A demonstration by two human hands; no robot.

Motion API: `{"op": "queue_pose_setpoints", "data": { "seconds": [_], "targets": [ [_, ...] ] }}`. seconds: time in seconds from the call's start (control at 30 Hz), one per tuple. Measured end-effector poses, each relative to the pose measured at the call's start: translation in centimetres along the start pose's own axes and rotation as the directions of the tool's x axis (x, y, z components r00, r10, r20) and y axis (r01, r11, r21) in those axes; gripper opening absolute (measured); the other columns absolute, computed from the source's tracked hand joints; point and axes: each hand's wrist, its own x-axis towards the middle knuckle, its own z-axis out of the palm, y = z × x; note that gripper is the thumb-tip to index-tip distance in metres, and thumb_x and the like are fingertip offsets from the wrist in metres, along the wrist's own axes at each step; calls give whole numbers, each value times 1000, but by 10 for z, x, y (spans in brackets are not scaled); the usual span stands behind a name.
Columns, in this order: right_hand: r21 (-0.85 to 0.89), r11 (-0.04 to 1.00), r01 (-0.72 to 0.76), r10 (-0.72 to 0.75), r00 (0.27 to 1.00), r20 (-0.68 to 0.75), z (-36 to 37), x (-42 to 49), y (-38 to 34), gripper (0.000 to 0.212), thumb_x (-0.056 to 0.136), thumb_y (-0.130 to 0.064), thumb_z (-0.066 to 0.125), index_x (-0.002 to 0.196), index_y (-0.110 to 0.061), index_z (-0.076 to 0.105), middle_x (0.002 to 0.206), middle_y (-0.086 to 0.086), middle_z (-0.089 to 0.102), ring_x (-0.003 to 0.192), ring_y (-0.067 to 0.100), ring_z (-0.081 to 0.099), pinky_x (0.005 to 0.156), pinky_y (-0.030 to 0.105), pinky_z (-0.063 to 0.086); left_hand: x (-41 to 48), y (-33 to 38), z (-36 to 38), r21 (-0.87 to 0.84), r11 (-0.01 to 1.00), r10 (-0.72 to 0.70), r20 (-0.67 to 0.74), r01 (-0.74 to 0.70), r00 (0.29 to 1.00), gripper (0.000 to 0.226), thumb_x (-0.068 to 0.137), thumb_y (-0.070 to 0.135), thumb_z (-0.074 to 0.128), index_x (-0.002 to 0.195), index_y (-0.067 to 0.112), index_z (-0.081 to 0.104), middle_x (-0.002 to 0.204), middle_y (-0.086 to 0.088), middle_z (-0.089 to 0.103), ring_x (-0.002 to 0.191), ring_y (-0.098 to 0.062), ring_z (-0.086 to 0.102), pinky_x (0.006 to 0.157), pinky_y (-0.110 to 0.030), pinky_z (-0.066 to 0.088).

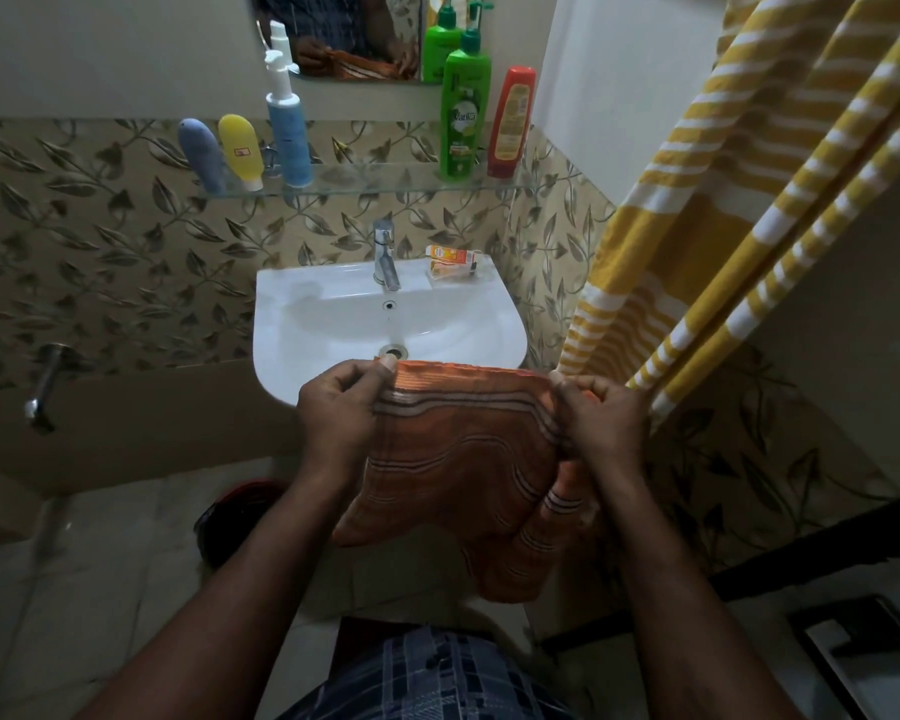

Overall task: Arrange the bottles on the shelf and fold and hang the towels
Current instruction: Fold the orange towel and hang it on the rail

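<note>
**Asha:** Head view, the only one we have: where's the towel?

**Ben:** The orange striped towel (463,459) hangs in front of the person, just before the sink (292,324). The left hand (341,407) pinches its top left corner, fingers (385,363) pressed together on the edge; the right hand (596,418) clamps the top right corner the same way.

**Asha:** How will it handle?

**Ben:** Soft and light, I'd judge; it sags between the hands and bunches below the right one. Corners and the top edge are the places to hold for a clean fold.

**Asha:** The bottles?

**Ben:** Five stand on the glass shelf (375,181), among them a green bottle (463,111) and a red one (510,122). A yellow striped towel (723,200) hangs at right.

**Asha:** Anything unclear?

**Ben:** Its rail is cut off, and the orange towel's lower layers are hidden in the folds.
</note>
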Motion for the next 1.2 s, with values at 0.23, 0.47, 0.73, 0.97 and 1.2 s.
{"op": "queue_pose_setpoints", "data": {
  "seconds": [0.23, 0.47, 0.73, 0.97, 1.2],
  "targets": [
    [313, 942, -120, 140, 989, -41, 28, -14, 11, 18, 98, -21, 70, 85, -19, 82, 85, 9, 80, 82, 27, 72, 79, 47, 59, 7, -9, 0, 122, 993, 29, -217, -2, 976, 36, 97, 28, 75, 71, 4, 73, 64, -5, 66, 61, -14, 56, 64, -30, 47],
    [468, 842, -269, 210, 962, 176, 39, -27, 9, 16, 93, -1, 68, 103, -10, 77, 79, 9, 74, 72, 22, 69, 68, 32, 58, 1, -15, 6, 136, 989, -33, -220, 65, 975, 35, 98, 30, 74, 69, 12, 73, 62, 3, 68, 46, 5, 53, 54, -16, 47],
    [332, 910, -249, 179, 957, 228, 54, -42, 15, 28, 91, 7, 70, 112, -9, 77, 83, 14, 74, 69, 23, 68, 68, 34, 58, -17, -37, 18, 159, 976, -136, -87, 149, 987, 27, 99, 29, 72, 79, 11, 78, 75, -5, 79, 79, -29, 78, 80, -48, 65],
    [246, 950, -191, 120, 953, 278, 59, -60, 15, 29, 80, -6, 82, 99, -27, 73, 92, 13, 78, 81, 25, 75, 73, 39, 62, -30, -52, 26, 307, 947, -94, -9, 92, 996, 19, 95, 29, 76, 78, 19, 78, 74, 5, 78, 75, -12, 75, 76, -32, 60],
    [254, 945, -205, 109, 932, 347, 60, -65, 16, 24, 89, 8, 75, 90, -15, 69, 73, 3, 76, 62, 7, 72, 59, 23, 56, -40, -56, 30, 345, 935, -77, -18, 78, 997, 11, 92, 32, 79, 86, 23, 83, 76, 12, 79, 76, -3, 75, 79, -34, 63]
  ]
}}
